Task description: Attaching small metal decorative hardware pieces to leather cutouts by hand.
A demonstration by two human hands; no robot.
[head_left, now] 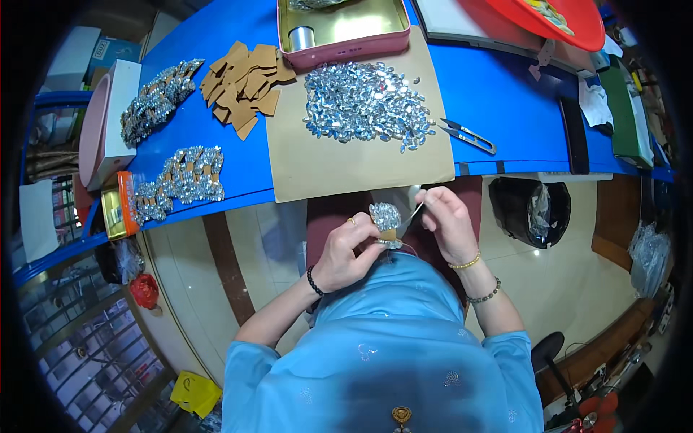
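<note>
Over my lap, my left hand [351,249] is closed on a small brown card [388,234] with silvery faceted beads [385,215] massed at its upper end and a few more at its lower end. To its right, my right hand [447,220] pinches a thin, pale, needle-like thing [416,211], too fine to make out fully. A fine thread [410,249] curves below, between the card and my right hand. On the tan board [346,173] beyond my hands lies a large heap of loose silvery beads [364,105].
Blue table [498,141] holds thread snips [469,136] right of the beads. Brown cards [245,83] lie left, near bead-covered cards [191,175] and another such pile [160,99]. A pink tin [346,53] containing a spool [302,37] stands behind; a red basin [588,32] sits far right.
</note>
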